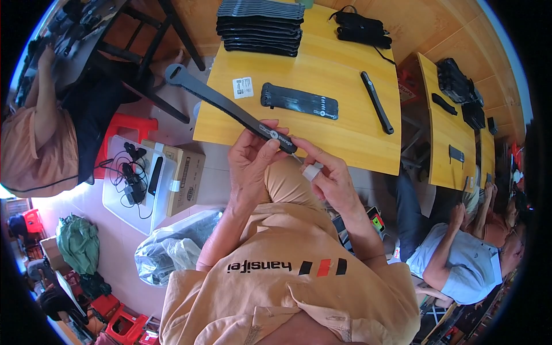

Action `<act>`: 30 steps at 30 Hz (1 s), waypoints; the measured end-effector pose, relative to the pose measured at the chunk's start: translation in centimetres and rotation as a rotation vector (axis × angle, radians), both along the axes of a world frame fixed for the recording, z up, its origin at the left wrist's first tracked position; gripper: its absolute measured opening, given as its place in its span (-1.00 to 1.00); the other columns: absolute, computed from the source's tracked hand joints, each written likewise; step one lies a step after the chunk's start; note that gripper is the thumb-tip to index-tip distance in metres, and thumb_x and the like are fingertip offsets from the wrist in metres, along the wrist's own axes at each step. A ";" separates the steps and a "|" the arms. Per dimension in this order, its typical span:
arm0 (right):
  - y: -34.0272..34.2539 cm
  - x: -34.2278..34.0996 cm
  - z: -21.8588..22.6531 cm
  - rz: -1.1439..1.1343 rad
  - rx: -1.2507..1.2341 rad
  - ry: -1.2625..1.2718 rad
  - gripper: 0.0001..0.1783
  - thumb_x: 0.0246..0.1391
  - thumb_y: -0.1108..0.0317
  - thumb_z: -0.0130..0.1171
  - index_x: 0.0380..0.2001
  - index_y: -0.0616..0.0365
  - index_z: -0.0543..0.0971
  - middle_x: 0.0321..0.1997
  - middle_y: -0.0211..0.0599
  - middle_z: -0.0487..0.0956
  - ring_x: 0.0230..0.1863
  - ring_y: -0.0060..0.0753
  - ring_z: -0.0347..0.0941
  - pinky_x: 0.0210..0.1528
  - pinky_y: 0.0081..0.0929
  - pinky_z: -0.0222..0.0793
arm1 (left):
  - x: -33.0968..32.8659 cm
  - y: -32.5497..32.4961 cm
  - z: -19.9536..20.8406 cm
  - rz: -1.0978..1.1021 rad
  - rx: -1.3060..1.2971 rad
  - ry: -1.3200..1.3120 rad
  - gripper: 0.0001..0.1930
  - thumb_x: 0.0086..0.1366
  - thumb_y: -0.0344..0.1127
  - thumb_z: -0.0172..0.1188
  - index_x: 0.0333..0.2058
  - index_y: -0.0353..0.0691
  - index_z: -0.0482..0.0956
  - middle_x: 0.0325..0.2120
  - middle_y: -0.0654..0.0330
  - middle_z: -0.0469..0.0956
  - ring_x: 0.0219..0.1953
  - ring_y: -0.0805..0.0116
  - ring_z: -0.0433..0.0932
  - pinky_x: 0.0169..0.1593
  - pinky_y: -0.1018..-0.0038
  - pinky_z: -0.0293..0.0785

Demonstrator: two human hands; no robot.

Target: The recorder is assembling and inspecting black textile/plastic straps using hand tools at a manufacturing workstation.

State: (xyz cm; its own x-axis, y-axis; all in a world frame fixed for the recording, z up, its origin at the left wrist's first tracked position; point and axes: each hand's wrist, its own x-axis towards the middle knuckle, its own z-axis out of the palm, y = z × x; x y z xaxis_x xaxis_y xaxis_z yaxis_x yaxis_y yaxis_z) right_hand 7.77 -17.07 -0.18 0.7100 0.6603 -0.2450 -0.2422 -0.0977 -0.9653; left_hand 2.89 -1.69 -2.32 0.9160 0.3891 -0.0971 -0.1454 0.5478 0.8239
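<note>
the left hand (250, 161) pinches a long black strap (221, 106) between thumb and fingers, close to the strap's lower end. the strap is held up in front of the person's body, over the near edge of a yellow table (351, 141); it slants up to the left, where its far end widens into a rounded tip with a slot. the right hand (333, 181) is curled beside that lower end, its index finger at the strap's tip and a white band (311, 172) around one of its fingers. a thin pale sliver (296, 157) shows between the strap's end and this hand, too small to identify; whether the right fingers pinch it, one cannot tell.

on the table, a flat black pack (299, 102) lies just beyond the hands, with a white label (242, 87) near its left end. a single dark strip (376, 103) lies apart to the right. farther back stand a tall stack of black packs (260, 31) at the left and a black bundle (362, 31) at the right.
</note>
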 end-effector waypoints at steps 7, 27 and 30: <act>-0.2 0.2 -0.6 0.013 0.046 0.024 -0.44 -0.01 0.59 -0.09 0.11 -0.06 0.32 -0.58 -0.62 0.35 -0.72 -0.87 0.09 -0.70 -0.85 -0.03 | -0.1 -0.5 -0.1 0.042 -0.037 -0.018 -0.68 0.16 -0.46 0.10 -0.09 -0.30 0.37 -0.24 0.12 0.49 -0.22 0.45 0.50 -0.17 0.57 0.50; -0.7 0.5 -1.4 0.008 0.129 0.149 -0.53 0.01 0.51 -0.04 0.06 0.08 0.37 -0.53 -0.55 0.36 -0.78 -0.83 0.08 -0.76 -0.84 -0.06 | -0.6 -1.4 -0.6 0.093 0.021 -0.023 -0.71 0.18 -0.47 0.08 -0.10 -0.32 0.36 -0.24 0.11 0.51 -0.24 0.48 0.50 -0.20 0.63 0.48; 0.0 0.1 -1.2 -0.040 0.115 0.123 -0.52 -0.02 0.58 -0.06 0.03 -0.01 0.41 -0.66 -0.63 0.31 -0.78 -0.84 -0.01 -0.75 -0.80 -0.11 | -0.5 -1.5 -0.6 0.120 0.013 -0.003 -0.72 0.19 -0.46 0.07 -0.10 -0.31 0.36 -0.24 0.13 0.50 -0.24 0.48 0.50 -0.19 0.62 0.48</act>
